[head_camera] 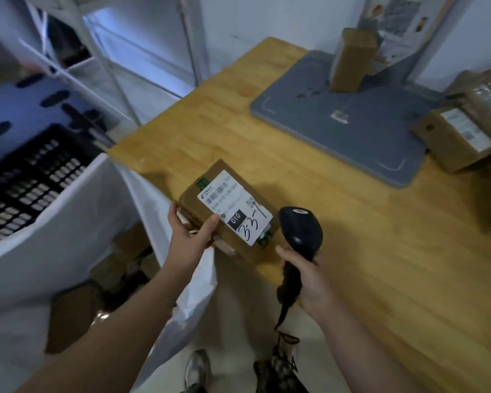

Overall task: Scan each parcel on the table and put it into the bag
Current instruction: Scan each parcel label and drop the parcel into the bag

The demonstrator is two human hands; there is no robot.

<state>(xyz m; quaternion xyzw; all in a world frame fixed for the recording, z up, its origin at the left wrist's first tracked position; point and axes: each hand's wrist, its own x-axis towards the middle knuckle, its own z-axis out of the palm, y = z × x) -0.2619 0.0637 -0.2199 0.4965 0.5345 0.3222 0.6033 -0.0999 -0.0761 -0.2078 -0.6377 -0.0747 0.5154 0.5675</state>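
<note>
At the far left the white bag (68, 222) stands open beside the worktop (380, 236), with brown boxes (74, 316) inside it (their labels cannot be made out). Of the hands, the left hand (187, 236) grips a parcel (227, 211) at the worktop's near corner, thumb on its label. Just right of it, the right hand (309, 276) is wrapped round the handle of a black scanner (301, 231). Further right a second box (459, 137) lies touching a grey mat (338, 123).

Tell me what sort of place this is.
Most likely a parcel sorting or courier station. The left hand holds a labelled cardboard parcel at a wooden table's edge, the right hand grips a barcode scanner, and a large white bag beside the table holds boxes.
</note>
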